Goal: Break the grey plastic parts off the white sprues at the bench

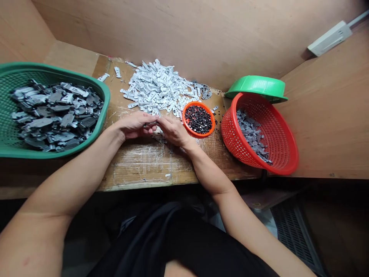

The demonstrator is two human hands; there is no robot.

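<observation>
My left hand (138, 125) and my right hand (172, 130) meet over the middle of the worktable. The left fingers are closed on a small metal part (150, 124), mostly covered by the fingers. My right fingertips pinch at the same spot; what they hold, if anything, is too hidden to name. Just behind the hands spreads a heap of pale flat metal pieces (157, 86). Right of my right hand stands a small orange bowl (213, 125) of tiny shiny black pieces (198, 119).
A green basket (107, 104) with grey and black clip-like parts stands at the left. On the right, a red basket (288, 142) of grey pieces tilts before a bright green basin (256, 86). Wooden panels (201, 34) enclose the table; a power strip (330, 38) hangs upper right.
</observation>
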